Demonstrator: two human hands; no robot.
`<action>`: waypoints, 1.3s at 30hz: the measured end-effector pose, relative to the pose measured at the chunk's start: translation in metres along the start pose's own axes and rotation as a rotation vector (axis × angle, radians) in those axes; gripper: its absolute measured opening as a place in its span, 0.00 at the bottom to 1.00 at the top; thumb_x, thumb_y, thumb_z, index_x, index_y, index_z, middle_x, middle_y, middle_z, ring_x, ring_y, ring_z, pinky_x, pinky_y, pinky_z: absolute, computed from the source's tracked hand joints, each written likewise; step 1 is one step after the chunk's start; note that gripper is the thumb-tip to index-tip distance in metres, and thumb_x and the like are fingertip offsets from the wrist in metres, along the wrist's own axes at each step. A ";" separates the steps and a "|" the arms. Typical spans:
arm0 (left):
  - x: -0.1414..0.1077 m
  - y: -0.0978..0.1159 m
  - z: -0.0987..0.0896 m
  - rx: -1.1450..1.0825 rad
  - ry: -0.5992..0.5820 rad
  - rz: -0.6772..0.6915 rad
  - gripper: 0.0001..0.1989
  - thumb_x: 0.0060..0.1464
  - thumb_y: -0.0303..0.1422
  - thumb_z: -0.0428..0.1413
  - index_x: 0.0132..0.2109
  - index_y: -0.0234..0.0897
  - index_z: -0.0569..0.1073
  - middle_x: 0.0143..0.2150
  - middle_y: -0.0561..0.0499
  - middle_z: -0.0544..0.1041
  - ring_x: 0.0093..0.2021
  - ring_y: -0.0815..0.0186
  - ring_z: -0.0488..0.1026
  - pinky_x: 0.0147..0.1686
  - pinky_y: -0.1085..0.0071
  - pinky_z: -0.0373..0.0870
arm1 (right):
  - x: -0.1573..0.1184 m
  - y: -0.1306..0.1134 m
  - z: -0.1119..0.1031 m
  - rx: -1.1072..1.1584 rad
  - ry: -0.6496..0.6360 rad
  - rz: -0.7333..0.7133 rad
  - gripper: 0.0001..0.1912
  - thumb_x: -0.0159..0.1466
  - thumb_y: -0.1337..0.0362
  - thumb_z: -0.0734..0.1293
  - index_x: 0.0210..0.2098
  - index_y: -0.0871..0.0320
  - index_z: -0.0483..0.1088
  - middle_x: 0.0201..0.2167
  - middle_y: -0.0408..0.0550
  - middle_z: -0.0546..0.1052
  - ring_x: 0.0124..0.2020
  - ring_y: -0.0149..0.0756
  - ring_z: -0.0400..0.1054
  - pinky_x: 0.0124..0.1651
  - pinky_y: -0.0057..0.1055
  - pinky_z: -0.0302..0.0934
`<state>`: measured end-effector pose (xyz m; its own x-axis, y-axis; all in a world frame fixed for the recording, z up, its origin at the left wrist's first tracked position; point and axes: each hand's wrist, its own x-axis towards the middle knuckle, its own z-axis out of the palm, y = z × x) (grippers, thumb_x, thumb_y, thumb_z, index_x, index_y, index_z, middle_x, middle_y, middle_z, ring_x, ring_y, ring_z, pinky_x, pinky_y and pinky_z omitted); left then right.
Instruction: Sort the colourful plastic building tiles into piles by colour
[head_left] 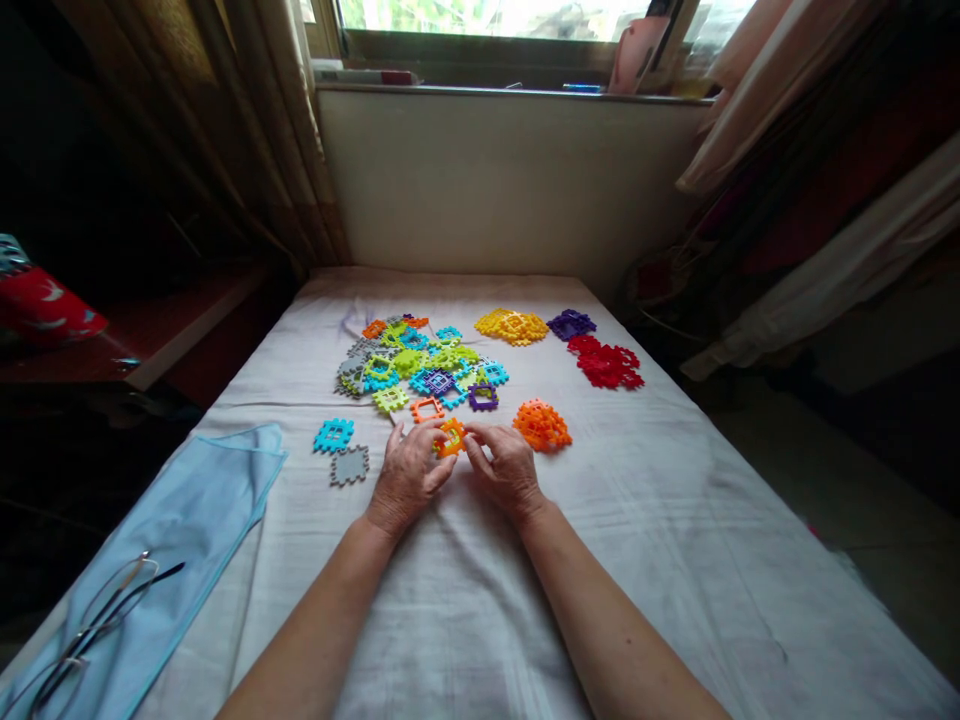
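Observation:
Between my two hands is an orange interlocking square tile [451, 437] with a window-like opening; a bit of yellow-green shows at its left side. My left hand [412, 468] pinches its left edge, and my right hand [504, 462] pinches its right edge. Just beyond the fingers lies an orange-red frame tile [427, 409]. A pile of orange tiles [541, 427] sits to the right of my right hand. Left of my left hand are a blue tile [334, 435] and a grey tile [350, 466].
Ahead spreads a mixed heap of tiles [409, 362]. Sorted piles of yellow tiles [512, 326], purple tiles [571, 324] and red tiles [606, 362] lie at the back right. Eyeglasses [105, 625] rest on a light-blue cloth [202, 510] at the left edge.

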<state>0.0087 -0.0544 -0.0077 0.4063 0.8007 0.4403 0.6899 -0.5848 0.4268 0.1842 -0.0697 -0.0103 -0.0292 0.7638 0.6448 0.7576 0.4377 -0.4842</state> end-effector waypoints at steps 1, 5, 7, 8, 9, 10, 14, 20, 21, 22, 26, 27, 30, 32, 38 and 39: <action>0.000 0.001 0.001 -0.006 0.007 0.013 0.09 0.59 0.35 0.53 0.47 0.41 0.68 0.55 0.45 0.76 0.57 0.59 0.71 0.64 0.48 0.54 | -0.001 0.000 0.001 0.016 -0.006 0.009 0.10 0.67 0.63 0.62 0.41 0.56 0.75 0.31 0.47 0.81 0.31 0.34 0.73 0.39 0.31 0.64; -0.002 -0.001 0.003 -0.017 0.055 0.057 0.10 0.61 0.36 0.53 0.48 0.41 0.67 0.55 0.45 0.76 0.57 0.60 0.71 0.64 0.50 0.55 | -0.003 0.000 0.003 0.075 0.009 0.084 0.10 0.66 0.63 0.63 0.43 0.56 0.75 0.31 0.46 0.81 0.30 0.33 0.74 0.38 0.29 0.65; -0.003 -0.003 0.002 -0.011 0.074 0.076 0.12 0.61 0.37 0.54 0.50 0.41 0.67 0.56 0.45 0.75 0.58 0.60 0.71 0.64 0.51 0.56 | -0.002 0.002 0.002 0.093 0.019 0.110 0.11 0.65 0.64 0.63 0.44 0.55 0.75 0.31 0.46 0.81 0.30 0.33 0.74 0.39 0.29 0.66; -0.003 -0.004 0.002 -0.003 0.081 0.078 0.14 0.61 0.38 0.54 0.52 0.41 0.67 0.56 0.45 0.75 0.58 0.59 0.71 0.64 0.51 0.57 | -0.001 0.003 0.001 0.093 0.032 0.117 0.11 0.65 0.64 0.62 0.44 0.55 0.75 0.31 0.46 0.81 0.30 0.33 0.74 0.40 0.29 0.66; -0.003 -0.006 0.002 0.007 0.090 0.074 0.15 0.61 0.39 0.54 0.53 0.41 0.67 0.56 0.45 0.75 0.58 0.59 0.71 0.63 0.51 0.57 | 0.000 0.006 -0.002 0.086 0.054 0.123 0.12 0.65 0.64 0.62 0.44 0.56 0.75 0.31 0.46 0.80 0.30 0.33 0.74 0.40 0.30 0.66; -0.003 -0.007 0.002 0.019 0.100 0.063 0.15 0.61 0.39 0.53 0.54 0.41 0.67 0.56 0.45 0.75 0.58 0.59 0.71 0.63 0.51 0.57 | 0.001 0.010 -0.006 0.071 0.083 0.134 0.12 0.64 0.64 0.62 0.44 0.56 0.75 0.30 0.46 0.80 0.30 0.33 0.74 0.41 0.30 0.67; -0.002 -0.016 0.001 0.071 0.132 -0.020 0.14 0.62 0.37 0.51 0.54 0.41 0.69 0.55 0.45 0.76 0.56 0.58 0.72 0.62 0.52 0.59 | 0.004 0.035 -0.030 -0.032 0.234 0.265 0.13 0.62 0.61 0.61 0.40 0.57 0.76 0.30 0.48 0.80 0.31 0.35 0.74 0.40 0.32 0.67; 0.005 -0.030 0.001 0.215 0.118 -0.176 0.18 0.58 0.34 0.52 0.55 0.41 0.71 0.60 0.42 0.72 0.62 0.51 0.65 0.63 0.46 0.55 | 0.001 0.074 -0.059 -0.064 0.373 0.601 0.17 0.59 0.55 0.59 0.33 0.58 0.77 0.26 0.47 0.78 0.27 0.38 0.69 0.33 0.32 0.63; 0.006 -0.032 0.002 0.236 0.101 -0.196 0.18 0.58 0.34 0.52 0.55 0.42 0.72 0.61 0.42 0.71 0.63 0.49 0.64 0.63 0.45 0.55 | 0.000 0.079 -0.060 -0.065 0.391 0.657 0.18 0.58 0.54 0.59 0.32 0.58 0.76 0.25 0.47 0.78 0.26 0.38 0.68 0.32 0.32 0.62; 0.007 -0.033 0.002 0.255 0.087 -0.210 0.18 0.58 0.35 0.52 0.55 0.42 0.73 0.61 0.41 0.70 0.64 0.48 0.63 0.63 0.43 0.54 | -0.001 0.084 -0.060 -0.066 0.409 0.695 0.18 0.58 0.54 0.59 0.32 0.58 0.76 0.24 0.47 0.77 0.26 0.38 0.68 0.32 0.32 0.62; 0.009 -0.032 0.005 0.312 0.073 -0.225 0.17 0.58 0.35 0.51 0.53 0.45 0.75 0.61 0.42 0.70 0.64 0.47 0.62 0.62 0.40 0.53 | -0.005 0.100 -0.055 -0.087 0.479 0.669 0.19 0.58 0.53 0.58 0.33 0.58 0.76 0.32 0.52 0.79 0.34 0.41 0.70 0.40 0.36 0.64; 0.009 -0.031 0.005 0.324 0.074 -0.228 0.17 0.58 0.35 0.51 0.52 0.46 0.76 0.61 0.42 0.70 0.64 0.47 0.62 0.62 0.39 0.53 | -0.006 0.103 -0.053 -0.097 0.488 0.645 0.19 0.59 0.54 0.58 0.34 0.59 0.76 0.34 0.54 0.78 0.36 0.42 0.70 0.43 0.38 0.64; 0.010 -0.029 0.006 0.350 0.048 -0.228 0.17 0.59 0.34 0.51 0.53 0.47 0.76 0.63 0.42 0.69 0.65 0.47 0.61 0.63 0.38 0.51 | -0.007 0.104 -0.049 -0.145 0.487 0.558 0.17 0.60 0.56 0.59 0.35 0.59 0.76 0.37 0.55 0.78 0.40 0.44 0.70 0.48 0.41 0.64; 0.012 -0.028 0.006 0.360 0.022 -0.229 0.17 0.59 0.33 0.51 0.52 0.47 0.76 0.64 0.41 0.68 0.65 0.46 0.60 0.62 0.36 0.50 | -0.007 0.100 -0.048 -0.200 0.486 0.474 0.15 0.61 0.59 0.59 0.35 0.58 0.76 0.38 0.54 0.78 0.42 0.44 0.70 0.51 0.42 0.63; 0.016 -0.035 0.010 0.321 0.054 -0.239 0.09 0.58 0.33 0.52 0.44 0.42 0.75 0.63 0.41 0.70 0.65 0.47 0.61 0.63 0.37 0.50 | 0.000 0.071 -0.045 -0.340 0.462 0.270 0.11 0.62 0.66 0.60 0.35 0.55 0.75 0.43 0.52 0.77 0.48 0.44 0.69 0.54 0.44 0.60; 0.016 -0.036 0.011 0.307 0.077 -0.232 0.09 0.59 0.33 0.52 0.43 0.41 0.75 0.62 0.41 0.71 0.65 0.48 0.62 0.63 0.38 0.50 | 0.001 0.064 -0.043 -0.337 0.440 0.235 0.11 0.62 0.67 0.60 0.35 0.55 0.75 0.43 0.52 0.77 0.49 0.44 0.68 0.54 0.44 0.60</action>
<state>-0.0033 -0.0186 -0.0246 0.1804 0.8883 0.4224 0.9102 -0.3135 0.2705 0.2612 -0.0615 -0.0156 0.3826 0.5220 0.7623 0.8779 0.0517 -0.4760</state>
